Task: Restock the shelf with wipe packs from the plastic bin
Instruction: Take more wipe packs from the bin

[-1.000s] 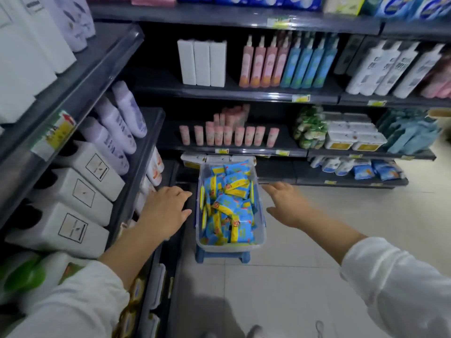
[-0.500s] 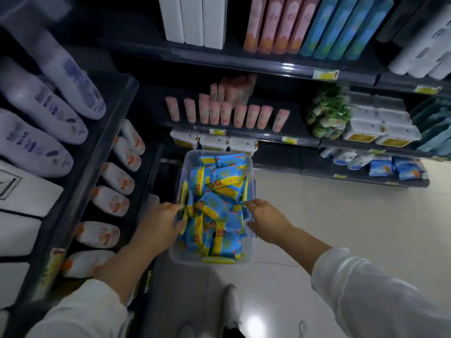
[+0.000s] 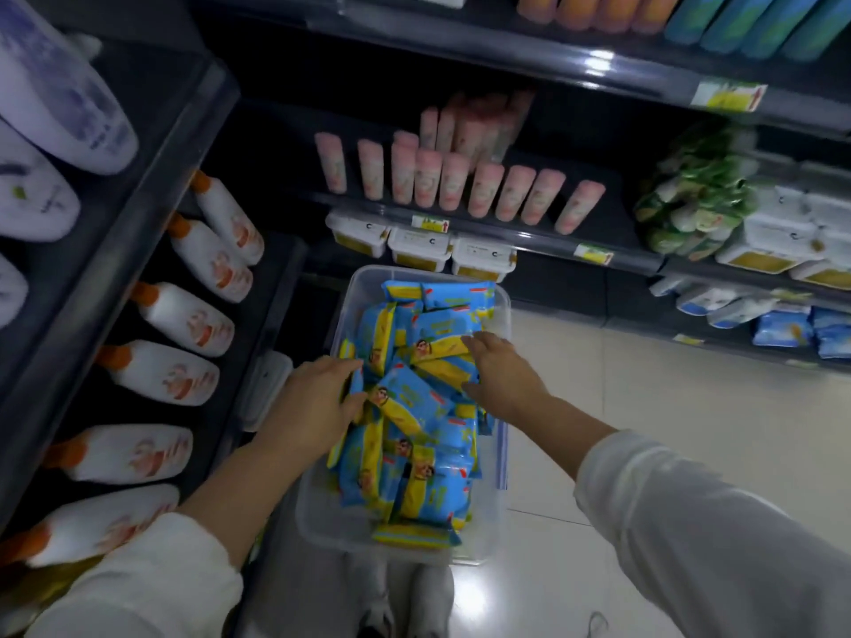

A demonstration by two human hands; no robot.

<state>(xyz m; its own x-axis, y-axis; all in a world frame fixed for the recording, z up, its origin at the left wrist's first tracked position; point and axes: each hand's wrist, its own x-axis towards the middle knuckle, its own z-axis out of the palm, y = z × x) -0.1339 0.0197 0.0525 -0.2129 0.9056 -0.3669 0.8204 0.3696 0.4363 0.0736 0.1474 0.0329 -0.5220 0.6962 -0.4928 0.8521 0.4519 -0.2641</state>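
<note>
A clear plastic bin [image 3: 503,315] stands on the floor in front of me, filled with several blue-and-yellow wipe packs [image 3: 414,476] lying in a jumble. My left hand [image 3: 313,407] reaches in over the bin's left wall, and its fingers and thumb close around the edge of a blue pack [image 3: 396,398]. Further right, my right hand [image 3: 502,379] lies on the pile with fingers above and thumb below a yellow-striped pack [image 3: 437,361]. Both sleeves are white.
Dark shelves rise on the left with white orange-capped bottles [image 3: 184,315], and straight ahead with pink tubes [image 3: 460,181] and white tubs [image 3: 419,246]. Blue packs [image 3: 783,329] sit on the lowest shelf at right. Pale floor tiles [image 3: 644,407] lie right of the bin; my shoes [image 3: 405,600] are below it.
I have leaned closer over the bin. Both hands moved from its outer sides into it and now close on packs.
</note>
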